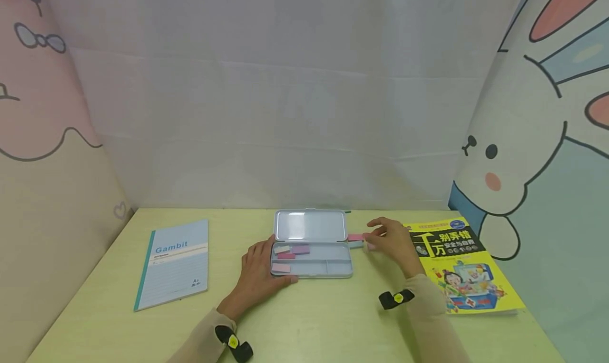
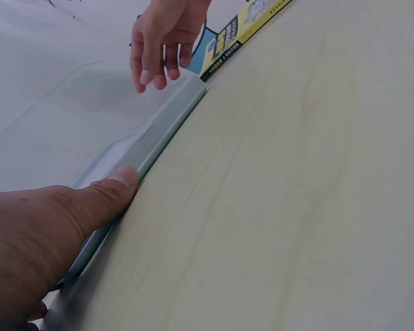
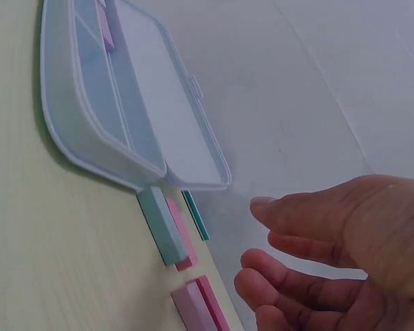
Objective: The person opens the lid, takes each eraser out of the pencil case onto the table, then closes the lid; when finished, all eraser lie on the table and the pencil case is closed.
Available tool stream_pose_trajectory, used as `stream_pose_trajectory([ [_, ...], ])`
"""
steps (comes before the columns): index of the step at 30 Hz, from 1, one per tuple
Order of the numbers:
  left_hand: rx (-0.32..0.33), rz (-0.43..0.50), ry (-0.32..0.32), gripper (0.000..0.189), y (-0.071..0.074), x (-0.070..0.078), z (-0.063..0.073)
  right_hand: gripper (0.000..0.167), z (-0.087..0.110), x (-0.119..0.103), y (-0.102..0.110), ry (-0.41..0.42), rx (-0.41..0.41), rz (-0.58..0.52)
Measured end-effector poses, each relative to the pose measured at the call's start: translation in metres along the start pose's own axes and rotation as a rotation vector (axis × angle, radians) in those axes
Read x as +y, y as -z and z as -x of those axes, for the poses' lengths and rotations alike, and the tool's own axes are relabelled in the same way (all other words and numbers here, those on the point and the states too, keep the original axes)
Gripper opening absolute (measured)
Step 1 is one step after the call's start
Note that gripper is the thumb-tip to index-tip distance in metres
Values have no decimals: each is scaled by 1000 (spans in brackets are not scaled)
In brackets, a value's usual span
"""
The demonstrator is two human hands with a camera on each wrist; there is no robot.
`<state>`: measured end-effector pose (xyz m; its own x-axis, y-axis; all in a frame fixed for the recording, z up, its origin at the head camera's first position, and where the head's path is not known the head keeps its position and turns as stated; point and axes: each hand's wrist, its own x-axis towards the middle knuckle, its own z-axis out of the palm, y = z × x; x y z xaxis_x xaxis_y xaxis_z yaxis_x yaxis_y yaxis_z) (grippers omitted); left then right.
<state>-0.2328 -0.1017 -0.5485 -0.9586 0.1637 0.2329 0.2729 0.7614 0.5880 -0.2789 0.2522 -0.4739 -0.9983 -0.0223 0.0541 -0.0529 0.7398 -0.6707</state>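
Note:
A pale blue pencil case [image 1: 311,268] lies on the table with its lid raised at the back. Several small coloured blocks, among them a purple block [image 1: 300,249] and a light pink block [image 1: 280,268], lie in its left part. My left hand [image 1: 259,270] grips the case's left end, its thumb [image 2: 114,189] along the front edge. Right of the case, my right hand [image 1: 392,241] hovers with loosely bent fingers, holding nothing. Below it in the right wrist view are a teal block [image 3: 162,224], a pink block [image 3: 182,234], a lilac block [image 3: 193,307] and a dark green strip [image 3: 195,215].
A light blue notebook [image 1: 178,268] lies on the left of the table. On the right, a yellow book [image 1: 476,278] lies partly under the right forearm. A white cloth wall [image 1: 285,114] rises behind the table, with cartoon-printed sides.

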Motion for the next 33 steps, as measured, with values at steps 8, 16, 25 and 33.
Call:
stream_pose_trajectory([
  [8, -10, 8, 13, 120, -1, -3, -1, 41, 0, -16, -21, 75, -21, -123],
  [16, -7, 4, 8, 120, -1, -3, -2, 30, 4, -30, -50, 148, -22, -137],
  [25, -14, 2, 11, 121, 1, -1, -2, 21, 11, -45, -81, 266, -22, -106],
  [33, -19, 5, 18, 119, 1, 1, -1, 20, 17, -47, -98, 314, -62, -115],
])
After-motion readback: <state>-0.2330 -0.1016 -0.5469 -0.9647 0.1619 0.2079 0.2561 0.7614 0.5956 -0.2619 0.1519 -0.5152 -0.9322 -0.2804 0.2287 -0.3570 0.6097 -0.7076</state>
